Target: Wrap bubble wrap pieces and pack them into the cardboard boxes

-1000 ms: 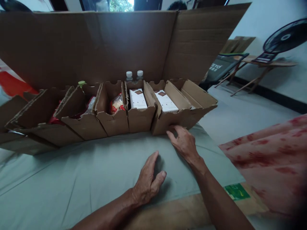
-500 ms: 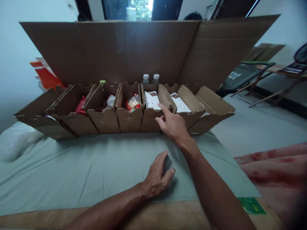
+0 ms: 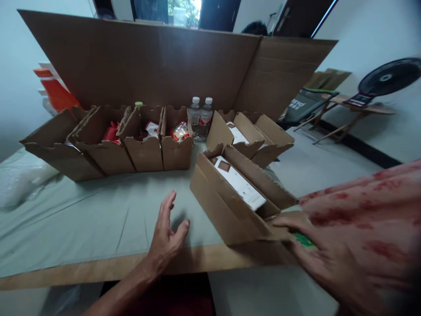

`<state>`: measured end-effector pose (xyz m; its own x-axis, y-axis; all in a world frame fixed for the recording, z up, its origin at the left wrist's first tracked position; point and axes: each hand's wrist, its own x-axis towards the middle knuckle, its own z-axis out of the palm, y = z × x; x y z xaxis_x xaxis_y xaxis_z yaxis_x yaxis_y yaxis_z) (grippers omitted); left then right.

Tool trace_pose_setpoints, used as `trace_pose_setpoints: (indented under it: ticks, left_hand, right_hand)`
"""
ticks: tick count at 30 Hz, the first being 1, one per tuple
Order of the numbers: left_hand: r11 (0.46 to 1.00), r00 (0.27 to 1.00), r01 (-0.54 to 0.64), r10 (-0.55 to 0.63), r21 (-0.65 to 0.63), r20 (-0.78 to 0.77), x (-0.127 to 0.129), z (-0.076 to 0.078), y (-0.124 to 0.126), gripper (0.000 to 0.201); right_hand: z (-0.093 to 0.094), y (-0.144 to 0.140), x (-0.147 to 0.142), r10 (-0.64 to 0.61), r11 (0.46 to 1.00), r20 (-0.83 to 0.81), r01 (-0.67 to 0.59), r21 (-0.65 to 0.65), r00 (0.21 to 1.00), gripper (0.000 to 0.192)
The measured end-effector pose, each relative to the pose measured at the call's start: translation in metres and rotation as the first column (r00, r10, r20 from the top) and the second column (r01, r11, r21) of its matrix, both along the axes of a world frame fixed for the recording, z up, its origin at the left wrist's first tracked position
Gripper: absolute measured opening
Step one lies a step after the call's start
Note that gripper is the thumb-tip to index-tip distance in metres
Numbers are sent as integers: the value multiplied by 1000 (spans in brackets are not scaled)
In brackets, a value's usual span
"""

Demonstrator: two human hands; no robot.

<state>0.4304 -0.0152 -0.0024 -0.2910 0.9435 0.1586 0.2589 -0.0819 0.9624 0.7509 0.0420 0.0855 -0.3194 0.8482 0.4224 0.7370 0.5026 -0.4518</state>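
An open cardboard box (image 3: 217, 206) lies slanted at the table's front edge, with a long white carton (image 3: 240, 184) inside it. My right hand (image 3: 322, 259) grips the flap at the box's near right end, fingers on the cardboard. To the left of the box, my left hand (image 3: 166, 237) is lifted on its edge over the grey-green cloth (image 3: 82, 219), fingers spread, holding nothing. Behind stands a row of open boxes (image 3: 144, 151) with red and clear packets in them.
Two water bottles (image 3: 200, 116) stand in the gap of the row, beside another box (image 3: 269, 140) holding a white carton. A tall cardboard sheet (image 3: 148, 66) backs the table. A fan (image 3: 388, 79) and a folding chair (image 3: 305, 105) are at right; pink patterned fabric (image 3: 368, 206) is near right.
My right hand reached to a box in the row and drew it out to the table's front edge, uncovering the two bottles. My left hand lifted off the cloth and opened.
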Motion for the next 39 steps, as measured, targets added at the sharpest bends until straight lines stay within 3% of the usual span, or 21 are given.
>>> trace_pose_setpoints:
  ticks: [3,5,7,10,14,17,20,22,24,27,29,31,34,36,39]
  left_hand:
    - [998,999,23,-22,64,-25,-2,9,11,71]
    - [993,997,74,-73,92,-17,7,11,24,78]
    - [981,985,169,-171,92,10,20,10,35,83]
    - [960,964,256,-262,111,47,34,3,43,80]
    - [992,997,34,-42,123,58,13,-5,33,69]
    - [979,985,-168,163,119,50,-33,-2,24,64]
    - [938,946,-325,323,123,39,-82,6,23,66]
    - [925,932,-362,362,112,24,-105,9,25,68]
    - [930,935,-355,355,100,11,-118,7,26,67]
    - [944,947,-322,321,75,26,-125,-3,25,65]
    - [949,951,-309,307,56,38,-125,-12,25,65]
    - [953,954,-299,298,43,29,-125,-19,25,64]
    - [958,958,-286,287,30,-5,-123,-27,24,60]
    - [957,957,-289,289,33,-26,-123,-29,24,58]
    - [955,955,-293,295,41,-28,-124,-29,24,57]
  right_hand:
    - [-18,-34,34,-278,960,-274,273,-57,921,53]
    - [-36,-48,38,-381,925,-408,339,-173,830,71]
    - [-54,-56,32,-386,918,-404,304,-253,829,69]
    - [-70,-52,10,-354,926,-318,284,-248,879,52]
    - [-68,-22,-40,-288,955,-287,250,-162,914,40]
    - [-63,7,-94,-110,986,-304,66,-153,946,36]
    - [-62,31,-141,90,968,-305,-155,-196,948,44]
    - [-55,40,-157,192,954,-270,-244,-175,943,56]
    - [-37,45,-160,224,969,-203,-240,-58,953,65]
    - [10,53,-160,231,954,3,-227,198,973,65]
    - [43,64,-168,283,912,208,-330,245,936,63]
    - [66,77,-185,326,895,417,-419,154,849,65]
    - [79,95,-213,382,891,626,-450,-55,680,72]
    - [78,101,-226,469,865,636,-464,-191,613,72]
    - [77,102,-236,565,822,546,-478,-309,619,67]
